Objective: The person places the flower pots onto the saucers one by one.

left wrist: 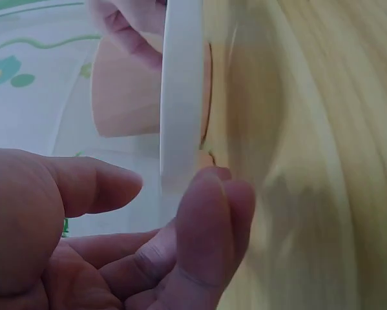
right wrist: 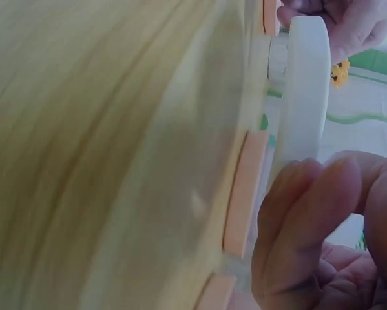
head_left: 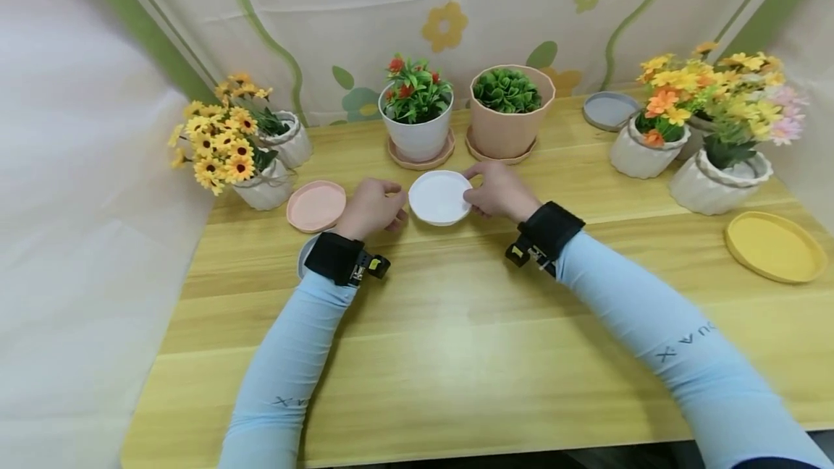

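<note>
A round white saucer (head_left: pixel 439 197) is held level, a little above the wooden table, in front of two potted plants. My right hand (head_left: pixel 502 190) pinches its right edge between thumb and fingers. At the opposite edge is my left hand (head_left: pixel 371 208), with thumb and fingers loosely bent. In the left wrist view, a gap shows between that thumb and the saucer (left wrist: pixel 182 97); whether the fingertips below touch it I cannot tell. Beside the left hand lies a pink saucer (head_left: pixel 316 205), and a grey-blue saucer (head_left: pixel 303 255) is partly hidden under the left wrist.
Behind, a white pot (head_left: pixel 417 132) with red flowers and a peach pot (head_left: pixel 508 125) with green leaves stand on pink saucers. Yellow flowers (head_left: pixel 218 136) in white pots are at left. More potted flowers (head_left: pixel 664 100), a grey saucer (head_left: pixel 609 111) and a yellow saucer (head_left: pixel 775 246) are at right.
</note>
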Available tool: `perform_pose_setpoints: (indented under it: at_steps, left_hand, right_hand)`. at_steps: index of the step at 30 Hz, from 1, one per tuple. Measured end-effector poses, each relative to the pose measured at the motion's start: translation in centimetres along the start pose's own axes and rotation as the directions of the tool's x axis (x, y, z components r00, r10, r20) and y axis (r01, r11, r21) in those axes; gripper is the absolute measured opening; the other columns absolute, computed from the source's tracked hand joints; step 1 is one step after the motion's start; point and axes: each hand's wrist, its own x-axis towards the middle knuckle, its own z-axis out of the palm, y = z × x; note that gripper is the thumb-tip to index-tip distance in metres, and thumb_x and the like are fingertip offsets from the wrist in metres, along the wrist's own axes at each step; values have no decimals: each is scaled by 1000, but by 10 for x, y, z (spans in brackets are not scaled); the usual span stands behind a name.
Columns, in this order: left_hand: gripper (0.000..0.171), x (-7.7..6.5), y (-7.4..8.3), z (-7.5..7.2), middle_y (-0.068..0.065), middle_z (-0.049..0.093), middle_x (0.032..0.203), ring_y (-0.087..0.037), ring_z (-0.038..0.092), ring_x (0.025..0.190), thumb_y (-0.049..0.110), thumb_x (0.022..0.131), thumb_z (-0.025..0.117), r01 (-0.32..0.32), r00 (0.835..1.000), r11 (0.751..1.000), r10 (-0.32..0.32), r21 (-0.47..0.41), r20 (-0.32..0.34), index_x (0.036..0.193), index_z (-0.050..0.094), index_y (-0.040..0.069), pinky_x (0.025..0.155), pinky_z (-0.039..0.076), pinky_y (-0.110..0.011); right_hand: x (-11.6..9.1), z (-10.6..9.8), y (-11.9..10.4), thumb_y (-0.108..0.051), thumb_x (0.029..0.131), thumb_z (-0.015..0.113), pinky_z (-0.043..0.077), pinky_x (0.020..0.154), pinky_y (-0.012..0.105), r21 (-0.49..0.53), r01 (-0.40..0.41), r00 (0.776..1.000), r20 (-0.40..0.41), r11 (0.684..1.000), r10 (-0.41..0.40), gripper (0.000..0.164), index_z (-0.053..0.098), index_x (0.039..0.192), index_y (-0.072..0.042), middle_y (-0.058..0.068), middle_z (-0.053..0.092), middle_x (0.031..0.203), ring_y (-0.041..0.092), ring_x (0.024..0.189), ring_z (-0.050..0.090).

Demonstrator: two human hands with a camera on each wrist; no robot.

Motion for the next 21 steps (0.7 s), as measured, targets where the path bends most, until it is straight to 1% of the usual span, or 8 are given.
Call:
perform_pose_setpoints:
  at_steps: [5,9,15,21]
  left_hand:
    - [41,4,-3,3,-12,72,85,-24,70,69,19,102,51,-6,1000,997,5,76,11,137,55,-3,66,58,-29]
    - [39,7,-3,4,-11,72,84,-22,70,67,15,101,53,11,1000,991,-15,136,24,136,56,-2,65,56,-26]
    - [45,10,-3,6,-10,72,85,-20,69,66,13,99,56,70,997,986,-74,148,21,142,51,-1,63,58,-28]
    - [44,14,-3,9,-9,72,81,-19,69,62,13,98,59,119,993,982,-118,147,-12,140,53,2,58,56,-27]
  right_hand:
    - [13,14,1,-9,93,60,54,55,28,18,-23,999,27,1000,22,40,57,132,-3,12,68,76,20,62,64]
    - [18,19,5,-8,94,60,55,55,28,34,-21,999,51,999,19,38,57,132,-2,12,67,76,20,61,63]
    - [23,20,10,-5,94,57,55,55,28,53,-12,996,92,999,7,39,57,132,-1,12,67,74,19,60,65]
    - [23,18,8,-4,94,56,57,56,30,57,-3,992,123,998,-4,38,57,133,-1,12,68,74,20,60,66]
